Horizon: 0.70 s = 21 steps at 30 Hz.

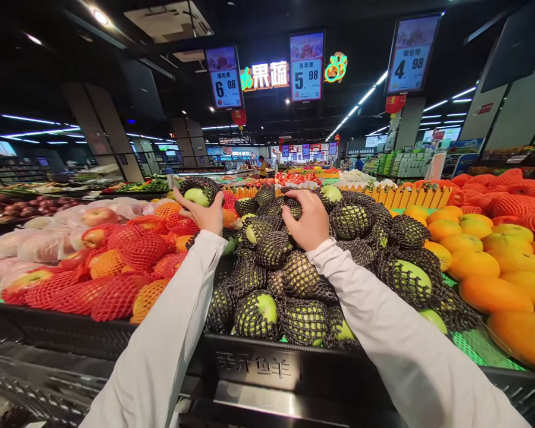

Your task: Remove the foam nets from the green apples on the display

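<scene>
My left hand [204, 215] is wrapped round a green apple [198, 194] in a black foam net, raised at the left edge of the pile. My right hand [308, 217] reaches into the upper middle of the heap, thumb and fingers curved round another netted green apple [293, 208]. That apple is partly covered by the hand. More green apples [256, 315] in black nets are stacked below and between both hands, some with bare green skin showing. White sleeves cover both arms.
Red apples [145, 245] in red and orange nets lie left of the pile, oranges [497, 294] to the right. A black bin edge [312, 362] runs along the front. Behind the heap stands a low yellow picket fence [410, 196]. Price screens [306, 66] hang overhead.
</scene>
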Available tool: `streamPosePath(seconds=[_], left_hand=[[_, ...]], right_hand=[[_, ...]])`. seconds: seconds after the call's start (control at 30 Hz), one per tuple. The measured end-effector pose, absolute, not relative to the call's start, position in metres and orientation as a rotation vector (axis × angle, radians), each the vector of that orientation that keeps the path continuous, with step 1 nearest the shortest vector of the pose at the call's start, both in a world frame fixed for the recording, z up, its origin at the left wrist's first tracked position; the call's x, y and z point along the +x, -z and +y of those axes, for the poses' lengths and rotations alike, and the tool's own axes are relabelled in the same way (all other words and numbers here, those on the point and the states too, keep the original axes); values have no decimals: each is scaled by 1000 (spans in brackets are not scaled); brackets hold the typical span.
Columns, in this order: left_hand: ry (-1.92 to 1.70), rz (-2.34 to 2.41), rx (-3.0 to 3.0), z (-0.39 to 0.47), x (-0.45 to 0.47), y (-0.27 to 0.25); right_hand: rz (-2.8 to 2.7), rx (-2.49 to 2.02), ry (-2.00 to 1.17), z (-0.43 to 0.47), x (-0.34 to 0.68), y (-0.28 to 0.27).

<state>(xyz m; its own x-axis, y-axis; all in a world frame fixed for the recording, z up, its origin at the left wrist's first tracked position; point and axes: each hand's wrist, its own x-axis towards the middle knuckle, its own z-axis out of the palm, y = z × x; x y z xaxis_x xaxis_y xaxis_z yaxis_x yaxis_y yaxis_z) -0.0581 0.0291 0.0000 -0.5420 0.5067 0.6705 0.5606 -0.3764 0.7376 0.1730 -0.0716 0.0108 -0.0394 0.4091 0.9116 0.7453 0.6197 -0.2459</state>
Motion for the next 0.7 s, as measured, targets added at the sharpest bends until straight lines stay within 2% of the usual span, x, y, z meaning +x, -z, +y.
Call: streamPosePath(seconds=[0.13, 0.3, 0.4, 0.57, 0.63, 0.7], left_hand=[[2375, -1695, -1250, 28, -52, -5], [2408, -1388, -1711, 21, -31, -10], [2187, -1035, -2194, 12, -12, -9], [1480, -849, -3093, 1, 2, -11], [1608, -941, -3044, 4, -7, -14], [1874, -1153, -2694, 13, -25, -17]], right_hand=[[-1652, -982, 344, -71, 174, -10], [-1554, -983, 395, -71, 175, -10], [-1607, -978, 435, -71, 175, -10], [-1819, -1194, 405, -72, 173, -10], [-1909, -1294, 383, -72, 173, -9], [-1962, -1342, 395, -72, 173, -9]])
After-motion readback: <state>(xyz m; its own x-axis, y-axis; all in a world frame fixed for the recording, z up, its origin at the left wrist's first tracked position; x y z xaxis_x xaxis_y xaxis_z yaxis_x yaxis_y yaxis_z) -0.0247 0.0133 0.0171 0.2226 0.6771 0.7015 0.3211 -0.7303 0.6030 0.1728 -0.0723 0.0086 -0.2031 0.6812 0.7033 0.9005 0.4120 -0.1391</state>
